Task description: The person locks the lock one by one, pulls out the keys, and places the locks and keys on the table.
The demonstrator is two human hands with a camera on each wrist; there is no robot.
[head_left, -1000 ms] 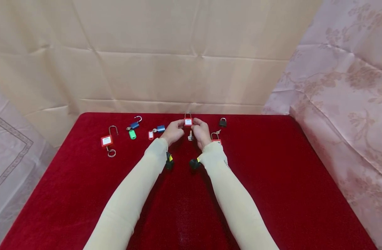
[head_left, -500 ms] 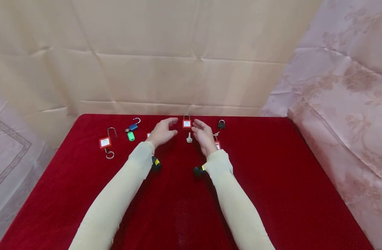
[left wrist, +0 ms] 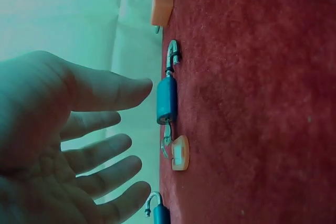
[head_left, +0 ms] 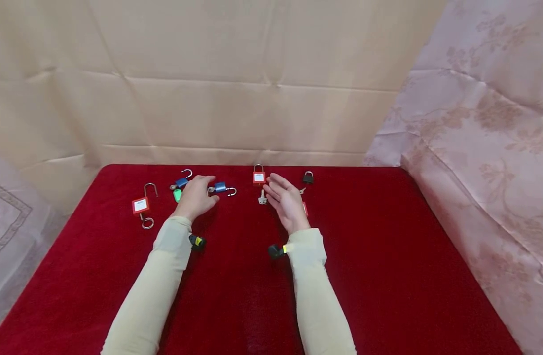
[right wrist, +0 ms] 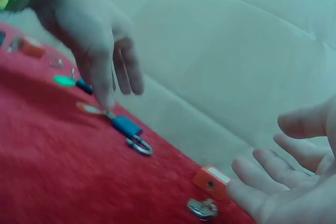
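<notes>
Just above the red table (head_left: 386, 256), the left hand (head_left: 195, 197) hovered with its fingers (left wrist: 110, 88) loosely spread and holding nothing — the thumb tip stood just beside a blue padlock (head_left: 220, 188), whose shackle was swung open. Whether thumb and lock touched could not be told. Well apart from it, the right hand (head_left: 288, 201) was held palm up, fingers (right wrist: 262, 171) relaxed and empty, near a red padlock (head_left: 259, 177) standing shut and a key (head_left: 262, 198) lying before it. Farther left lay another blue padlock (head_left: 181, 181) with a green tag (head_left: 177, 195) and a red padlock with an open shackle (head_left: 140, 204); a black padlock (head_left: 308, 178) sat to the right.
</notes>
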